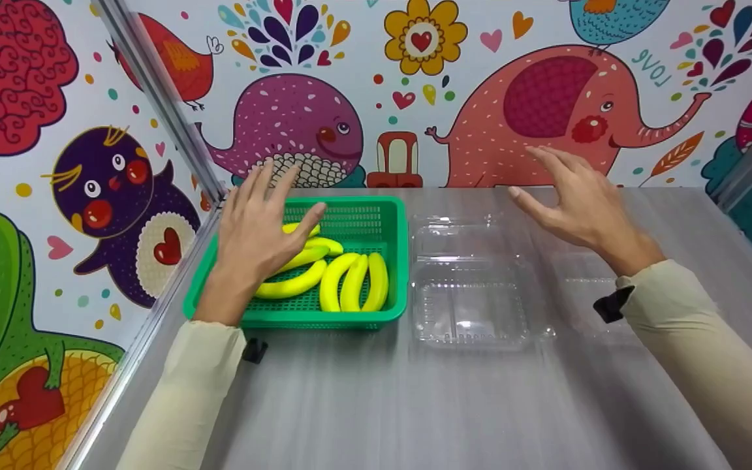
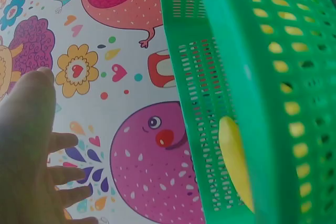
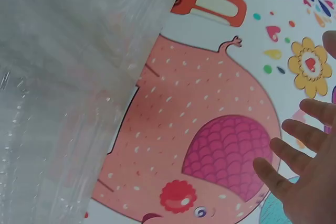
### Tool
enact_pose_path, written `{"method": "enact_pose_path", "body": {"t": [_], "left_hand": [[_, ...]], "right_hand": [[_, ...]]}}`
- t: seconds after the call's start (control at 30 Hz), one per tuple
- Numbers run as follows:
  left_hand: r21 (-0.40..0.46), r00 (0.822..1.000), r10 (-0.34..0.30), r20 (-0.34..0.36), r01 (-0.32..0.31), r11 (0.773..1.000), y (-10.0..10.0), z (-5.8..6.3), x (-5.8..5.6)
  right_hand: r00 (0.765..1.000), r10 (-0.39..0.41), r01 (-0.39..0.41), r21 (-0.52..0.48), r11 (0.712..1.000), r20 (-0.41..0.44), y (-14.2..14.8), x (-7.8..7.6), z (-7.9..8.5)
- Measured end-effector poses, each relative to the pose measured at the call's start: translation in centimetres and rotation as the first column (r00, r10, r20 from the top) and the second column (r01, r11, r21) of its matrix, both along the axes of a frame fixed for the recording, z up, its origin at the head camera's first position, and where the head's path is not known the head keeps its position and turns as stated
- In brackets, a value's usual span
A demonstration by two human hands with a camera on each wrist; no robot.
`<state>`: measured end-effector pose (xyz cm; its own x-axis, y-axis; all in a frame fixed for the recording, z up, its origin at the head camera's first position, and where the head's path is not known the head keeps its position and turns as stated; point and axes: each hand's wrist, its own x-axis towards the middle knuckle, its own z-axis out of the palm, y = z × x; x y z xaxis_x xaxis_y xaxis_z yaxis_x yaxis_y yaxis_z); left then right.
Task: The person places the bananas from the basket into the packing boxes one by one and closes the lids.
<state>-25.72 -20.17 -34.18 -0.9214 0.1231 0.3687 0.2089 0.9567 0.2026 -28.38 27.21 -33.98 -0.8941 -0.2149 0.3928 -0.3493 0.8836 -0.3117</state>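
Cartoon-printed walls point(image 1: 363, 39) back your grey worktop point(image 1: 376, 405); your green basket point(image 1: 324, 318) sits left with the yellow bananas point(image 1: 354, 282) inside, its sides probably there to stop them rolling off; that see-through plastic container point(image 1: 470, 313) is just to its right, likely for easy reach. Neither grip holds anything; left hand point(image 1: 252, 228) raised by the basket, right hand point(image 1: 575, 202) near the container, fingers loose, I'd guess so nothing gets nudged.

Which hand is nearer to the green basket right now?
Left. The left hand hovers over the left part of the green basket; the right hand is raised well to its right, near the clear container.
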Motion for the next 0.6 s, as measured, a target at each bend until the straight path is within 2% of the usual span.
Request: {"method": "enact_pose_path", "body": {"t": [0.6], "left_hand": [[0.1,0.995,0.09,-0.046,-0.085,0.991,-6.7,-3.0,4.1]], "right_hand": [[0.983,0.138,-0.137,0.012,0.99,-0.121,-4.9,2.3,1.0]]}}
